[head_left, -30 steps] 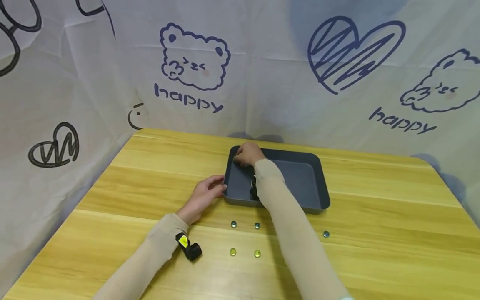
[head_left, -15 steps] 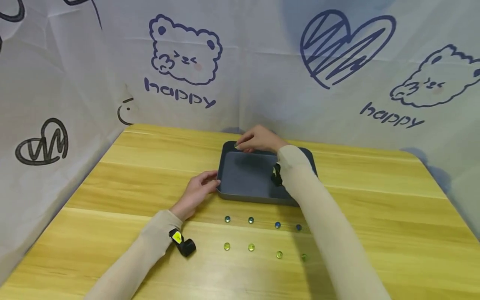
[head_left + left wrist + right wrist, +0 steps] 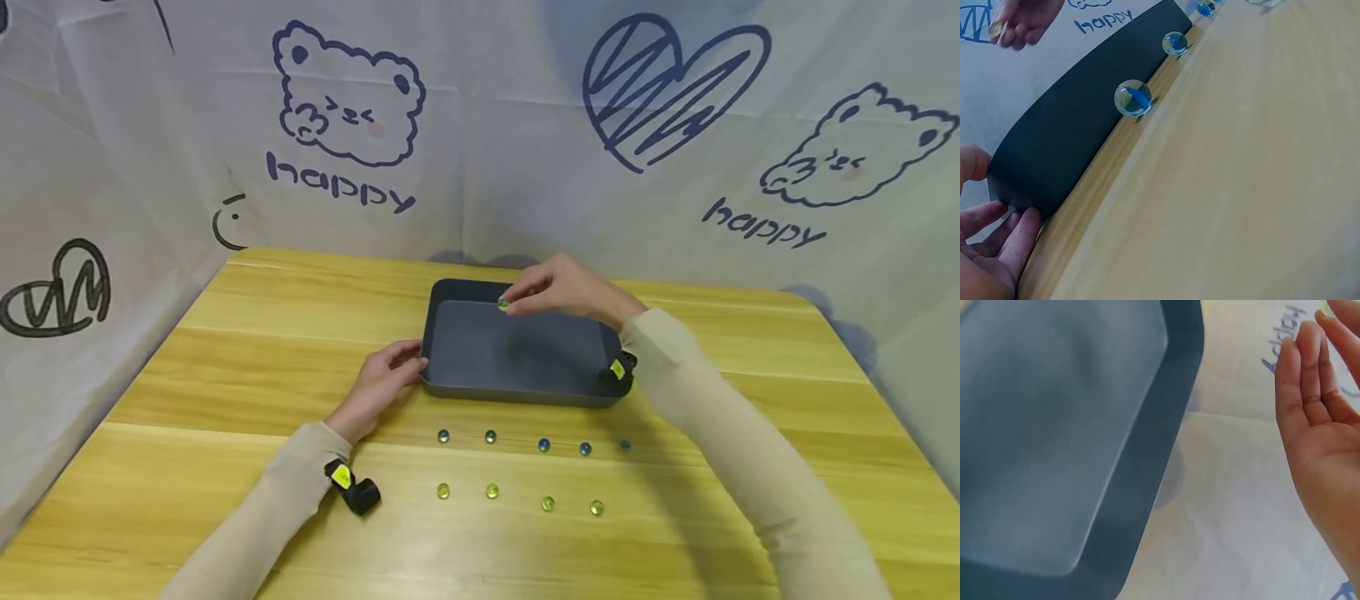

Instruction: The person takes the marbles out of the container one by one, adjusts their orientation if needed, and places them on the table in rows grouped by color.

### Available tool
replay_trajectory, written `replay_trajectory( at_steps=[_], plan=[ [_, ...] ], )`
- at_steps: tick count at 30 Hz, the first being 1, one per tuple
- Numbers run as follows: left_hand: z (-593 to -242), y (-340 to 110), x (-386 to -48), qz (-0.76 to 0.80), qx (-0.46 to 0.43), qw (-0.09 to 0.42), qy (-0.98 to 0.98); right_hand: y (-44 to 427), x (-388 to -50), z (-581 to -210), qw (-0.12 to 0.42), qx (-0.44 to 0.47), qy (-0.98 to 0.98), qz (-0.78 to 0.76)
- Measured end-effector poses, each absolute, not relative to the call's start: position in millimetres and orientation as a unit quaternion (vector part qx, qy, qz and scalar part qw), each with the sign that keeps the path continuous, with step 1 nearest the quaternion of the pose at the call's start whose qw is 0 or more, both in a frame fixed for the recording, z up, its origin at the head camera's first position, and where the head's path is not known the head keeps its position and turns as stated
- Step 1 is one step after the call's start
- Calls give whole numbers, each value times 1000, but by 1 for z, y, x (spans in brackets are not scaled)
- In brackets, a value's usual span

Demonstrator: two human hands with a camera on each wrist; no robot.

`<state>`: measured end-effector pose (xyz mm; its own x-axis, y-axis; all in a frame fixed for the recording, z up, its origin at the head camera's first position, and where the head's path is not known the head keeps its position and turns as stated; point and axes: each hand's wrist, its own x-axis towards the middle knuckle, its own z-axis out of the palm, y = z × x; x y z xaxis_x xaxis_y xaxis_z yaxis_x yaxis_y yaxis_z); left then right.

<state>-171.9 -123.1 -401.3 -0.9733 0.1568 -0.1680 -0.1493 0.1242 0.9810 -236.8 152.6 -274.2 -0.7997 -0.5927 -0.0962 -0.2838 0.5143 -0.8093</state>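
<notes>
In the head view, my right hand (image 3: 566,287) pinches a yellow-green glass marble (image 3: 503,305) between thumb and fingertips, above the back part of a dark grey rectangular tray (image 3: 480,392). The left wrist view also shows that marble (image 3: 996,29) in the pinch, at upper left. My left hand (image 3: 378,383) touches the outside of the tray's front left corner. In the left wrist view its fingers (image 3: 1021,240) lie against the tray's dark wall (image 3: 1066,119). The right wrist view has my right hand (image 3: 1319,412) beyond the tray's rim; the marble is out of that view.
In front of the tray lies a row of several blue-toned marbles, one at the left end (image 3: 443,436). Nearer me is a row of several yellow-green marbles (image 3: 492,491). A white cloth (image 3: 487,167) with drawings hangs behind the wooden table (image 3: 262,333).
My right hand has risen from the tray's back left area and moved right, carrying the yellow-green marble. The left hand stays at the tray's corner. The head view has shifted slightly.
</notes>
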Motion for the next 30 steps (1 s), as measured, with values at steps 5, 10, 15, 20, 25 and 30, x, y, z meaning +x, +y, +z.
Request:
replay_trajectory(
  at_steps=[5, 10, 15, 20, 25, 30],
  plan=[
    [-402, -123, -172, 661, -3, 118, 741, 171, -208, -272, 185, -301, 844, -405],
    [-402, -121, -172, 664, -1, 116, 739, 197, -174, -279, 181, -339, 821, -421],
    [-401, -119, -171, 666, 1, 116, 737, 226, -146, -293, 152, -380, 786, -463],
    [-401, -117, -172, 664, 5, 115, 739, 254, -124, -305, 138, -403, 740, -520],
    [-401, -122, -173, 657, -1, 112, 746, 268, -106, -327, 160, -398, 718, -548],
    [-403, -124, -173, 660, -5, 116, 742, 276, -91, -348, 188, -387, 711, -557]
  ],
)
